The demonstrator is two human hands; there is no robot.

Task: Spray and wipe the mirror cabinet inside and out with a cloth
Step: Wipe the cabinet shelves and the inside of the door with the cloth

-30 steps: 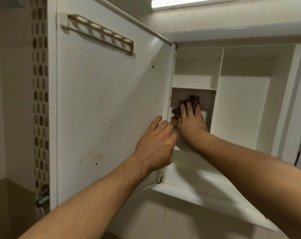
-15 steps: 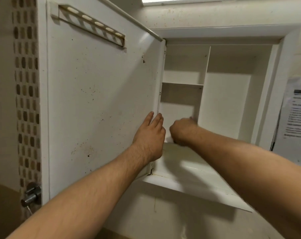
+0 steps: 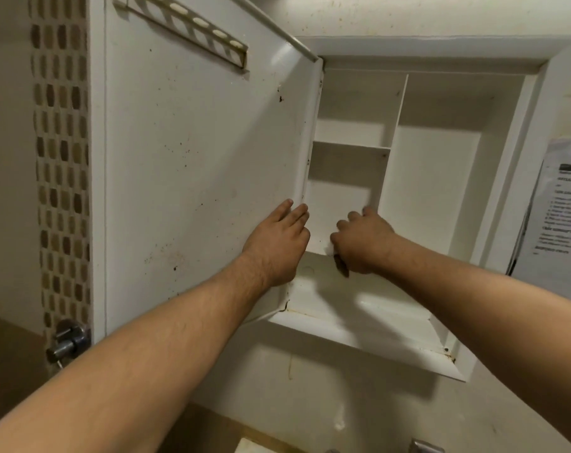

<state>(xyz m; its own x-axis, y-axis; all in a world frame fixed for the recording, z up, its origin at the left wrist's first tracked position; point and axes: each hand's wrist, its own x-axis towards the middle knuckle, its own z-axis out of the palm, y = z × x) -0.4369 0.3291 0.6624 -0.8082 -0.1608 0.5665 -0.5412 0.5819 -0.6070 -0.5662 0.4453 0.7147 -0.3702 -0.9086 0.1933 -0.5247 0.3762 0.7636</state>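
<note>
Cabinet [image 3: 359,335] open, door [image 3: 195,158] swung left. Left hand [image 3: 277,246] flat on the door's inner face by the hinge edge, fingers straight and pressed together. Right hand [image 3: 362,243] in the lower-left compartment, fingers curled round the cloth [image 3: 342,269]; only a dark sliver shows under the fist.

One head view, close up
I look up from below; cabinet [image 3: 434,191] at 1 o'clock, its door [image 3: 195,158] at 10 o'clock.

A strip of brown mosaic tiles [image 3: 61,158] runs down at 9 o'clock, with a chrome wall fitting [image 3: 69,340] below it at 8 o'clock. A printed paper notice [image 3: 558,217] hangs at 3 o'clock.
</note>
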